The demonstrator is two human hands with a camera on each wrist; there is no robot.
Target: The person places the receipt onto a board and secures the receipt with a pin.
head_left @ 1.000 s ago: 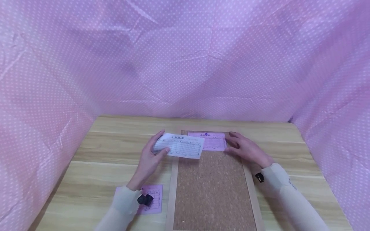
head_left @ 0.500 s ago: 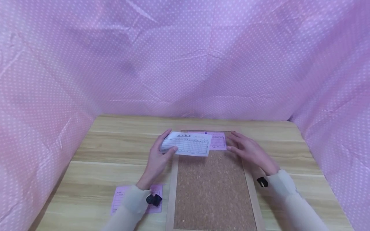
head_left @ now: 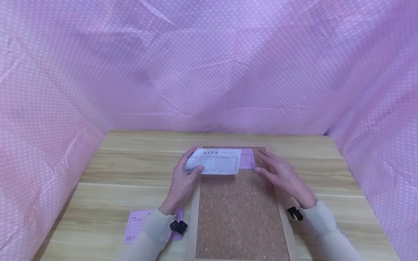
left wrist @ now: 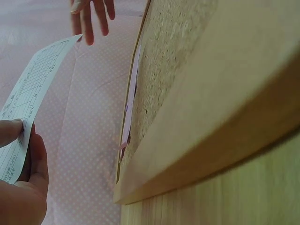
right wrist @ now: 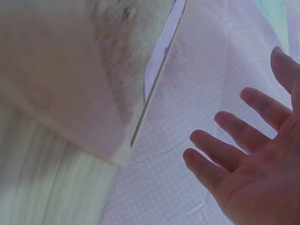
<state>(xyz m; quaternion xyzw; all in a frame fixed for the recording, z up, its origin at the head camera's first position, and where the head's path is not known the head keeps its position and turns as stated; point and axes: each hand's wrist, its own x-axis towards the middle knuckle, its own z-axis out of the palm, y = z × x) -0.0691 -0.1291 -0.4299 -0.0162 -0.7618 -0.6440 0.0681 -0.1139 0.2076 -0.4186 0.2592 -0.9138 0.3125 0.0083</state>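
My left hand point(head_left: 187, 174) pinches the left end of a white printed slip point(head_left: 213, 161) and holds it over the far end of the cork board point(head_left: 240, 214). In the left wrist view the thumb point(left wrist: 10, 131) lies on the white slip point(left wrist: 33, 89). A pink slip point(head_left: 247, 158) lies on the board's far end, partly under the white one, and shows edge-on in the right wrist view point(right wrist: 164, 56). My right hand point(head_left: 281, 174) hovers just right of the slips with straight, spread fingers point(right wrist: 225, 154) and holds nothing.
Another pink slip point(head_left: 137, 224) lies on the wooden table point(head_left: 124, 170) near my left sleeve. The cork board has a pale wooden frame point(head_left: 192, 217). Pink dotted cloth point(head_left: 209, 65) walls in the table at the back and on both sides.
My left hand has carried the white slip to the right, over the pink slip on the board. My right hand has lifted off the pink slip and drawn back a little.
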